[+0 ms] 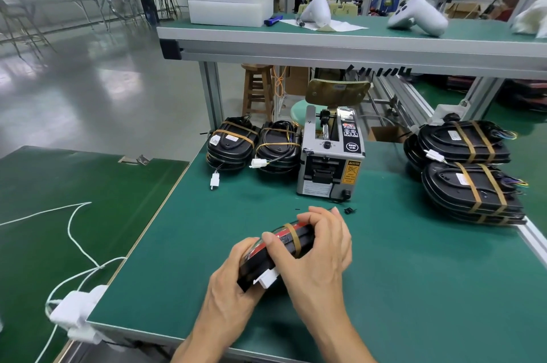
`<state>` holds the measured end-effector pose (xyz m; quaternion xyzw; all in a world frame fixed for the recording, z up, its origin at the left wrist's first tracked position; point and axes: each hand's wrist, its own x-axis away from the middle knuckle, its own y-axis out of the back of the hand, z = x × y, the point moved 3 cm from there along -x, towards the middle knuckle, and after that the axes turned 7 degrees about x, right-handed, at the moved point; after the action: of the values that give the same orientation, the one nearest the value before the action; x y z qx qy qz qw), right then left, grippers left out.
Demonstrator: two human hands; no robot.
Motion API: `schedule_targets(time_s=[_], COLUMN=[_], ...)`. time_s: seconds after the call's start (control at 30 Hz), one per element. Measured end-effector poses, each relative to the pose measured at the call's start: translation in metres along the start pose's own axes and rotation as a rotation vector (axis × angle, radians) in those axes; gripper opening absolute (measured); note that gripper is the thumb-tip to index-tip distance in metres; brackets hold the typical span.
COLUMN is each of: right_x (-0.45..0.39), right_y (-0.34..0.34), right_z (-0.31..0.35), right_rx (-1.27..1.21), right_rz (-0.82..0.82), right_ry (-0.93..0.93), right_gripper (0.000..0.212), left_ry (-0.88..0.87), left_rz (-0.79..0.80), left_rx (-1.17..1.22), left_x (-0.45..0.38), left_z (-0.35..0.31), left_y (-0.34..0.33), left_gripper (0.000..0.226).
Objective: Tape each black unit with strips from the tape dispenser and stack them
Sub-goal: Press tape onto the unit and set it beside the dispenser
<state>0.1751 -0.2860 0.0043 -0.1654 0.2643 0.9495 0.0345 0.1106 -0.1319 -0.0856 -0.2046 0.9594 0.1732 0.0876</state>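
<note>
A black unit (282,247) is held just above the near middle of the green bench (414,274), tilted on edge, with one brown tape strip (293,237) already wrapped across it and a white connector (268,278) showing at its lower end. It is gripped from below by the left hand (233,279), fingers curled under its lower edge, and clasped from above by the right hand (316,247), whose fingers and thumb wrap over the top beside the strip.

The step in hand is judged to be the pressing down of that strip. It would be done well if the tape were smoothed flat round the edge with the thumb, the loose cable being kept tucked under it, while the unit is steadied from beneath. A second strip would probably be needed, since the finished units carry two.

The tape dispenser (331,161) stands just beyond, within reach. Stacks of banded units (467,173) lie at the right, and two further stacks (251,146) at the dispenser's left.
</note>
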Motion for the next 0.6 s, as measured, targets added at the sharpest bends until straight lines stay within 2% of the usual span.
schedule_targets(time_s=[0.13, 0.3, 0.37, 0.5, 0.6], right_x=[-0.001, 0.0, 0.001, 0.002, -0.003], right_y=[-0.003, 0.0, 0.001, 0.001, 0.011], right_z=[0.001, -0.003, -0.002, 0.004, 0.006], right_rx=[0.013, -0.022, 0.012, 0.1, 0.051], right_rz=[0.022, 0.039, 0.046, 0.118, 0.119], right_ry=[-0.007, -0.024, -0.021, -0.006, -0.019], right_gripper=[0.061, 0.035, 0.041, 0.064, 0.052], left_ry=[-0.002, -0.001, 0.002, -0.005, -0.006], left_rz=[-0.003, 0.012, 0.017, 0.021, 0.014], left_rx=[0.009, 0.026, 0.017, 0.012, 0.011], left_x=[-0.001, 0.0, 0.0, 0.0, 0.0], left_z=[-0.004, -0.007, -0.006, -0.004, -0.006], left_y=[0.001, 0.0, 0.0, 0.001, 0.001], left_gripper=[0.063, 0.065, 0.06, 0.059, 0.06])
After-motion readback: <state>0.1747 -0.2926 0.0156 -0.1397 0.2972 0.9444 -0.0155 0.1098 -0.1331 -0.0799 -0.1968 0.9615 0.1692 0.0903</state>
